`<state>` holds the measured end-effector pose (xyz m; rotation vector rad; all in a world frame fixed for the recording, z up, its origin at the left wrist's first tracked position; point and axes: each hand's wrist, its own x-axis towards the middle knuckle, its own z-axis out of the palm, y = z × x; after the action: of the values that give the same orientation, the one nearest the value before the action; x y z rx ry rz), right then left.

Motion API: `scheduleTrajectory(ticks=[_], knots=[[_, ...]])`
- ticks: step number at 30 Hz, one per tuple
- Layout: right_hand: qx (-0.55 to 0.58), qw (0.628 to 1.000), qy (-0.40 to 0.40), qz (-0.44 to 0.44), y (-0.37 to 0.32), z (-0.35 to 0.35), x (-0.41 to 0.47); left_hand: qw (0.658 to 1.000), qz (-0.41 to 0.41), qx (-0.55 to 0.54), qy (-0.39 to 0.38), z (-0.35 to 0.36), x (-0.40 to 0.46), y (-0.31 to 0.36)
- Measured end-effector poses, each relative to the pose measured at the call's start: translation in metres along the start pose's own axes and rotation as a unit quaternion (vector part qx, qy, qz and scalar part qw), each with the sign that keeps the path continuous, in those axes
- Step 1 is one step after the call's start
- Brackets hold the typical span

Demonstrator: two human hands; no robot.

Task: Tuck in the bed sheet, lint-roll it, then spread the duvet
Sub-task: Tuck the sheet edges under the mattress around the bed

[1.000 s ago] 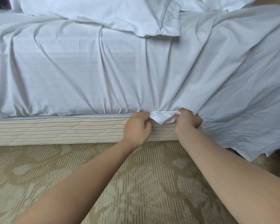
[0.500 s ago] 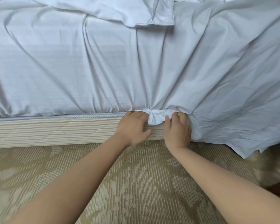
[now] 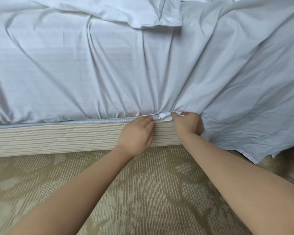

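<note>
Patterned beige carpet [image 3: 143, 192], striped cream bed base [image 3: 58, 138], soft even daylight

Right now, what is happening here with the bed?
A person is tucking the bed sheet under the mattress along the side of the bed. The left hand pushes the sheet's edge in at the seam above the striped bed base, fingers extended. The right hand grips a gathered bunch of sheet beside it. To the left the sheet is tucked; to the right it hangs loose down to the carpet.
</note>
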<state>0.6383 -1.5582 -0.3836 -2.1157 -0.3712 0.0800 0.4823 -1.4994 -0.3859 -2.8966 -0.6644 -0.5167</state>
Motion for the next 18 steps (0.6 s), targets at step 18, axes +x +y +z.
scheduleTrajectory(ticks=[18], knots=[[-0.251,0.744,-0.041,-0.619,0.061,-0.021,0.006,0.99,-0.039,0.005,-0.136,-0.006,0.0,-0.009]])
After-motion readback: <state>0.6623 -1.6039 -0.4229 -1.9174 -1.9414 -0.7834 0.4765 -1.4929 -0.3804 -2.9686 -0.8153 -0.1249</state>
